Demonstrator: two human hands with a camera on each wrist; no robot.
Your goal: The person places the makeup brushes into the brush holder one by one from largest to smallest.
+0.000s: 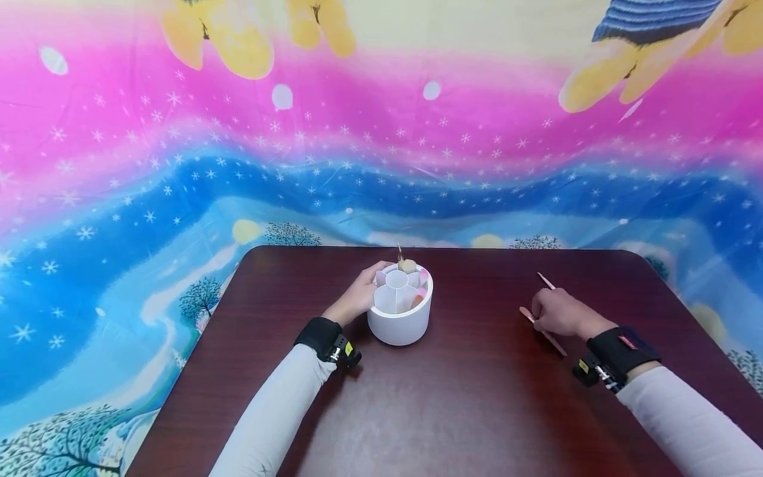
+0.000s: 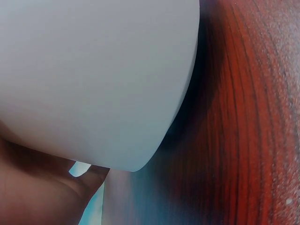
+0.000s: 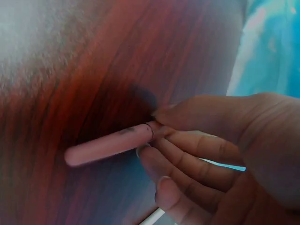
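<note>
A white round organizer (image 1: 399, 328) with several compartments stands on the table. My left hand (image 1: 357, 296) grips its left side, fingers at the rim; its smooth white wall fills much of the left wrist view. Small pink and orange things and a pale round-headed item (image 1: 407, 265) show in its compartments. At the right, my right hand (image 1: 560, 311) pinches a slim pink round-ended stick (image 3: 110, 146) between thumb and fingers, low over the table. The stick's kind cannot be told, since the fingers hide its other end.
A thin pale stick (image 1: 545, 280) shows just beyond my right hand. The dark reddish-brown table (image 1: 453, 404) extends under both arms. Behind its far edge hangs a colourful printed cloth (image 1: 381, 152).
</note>
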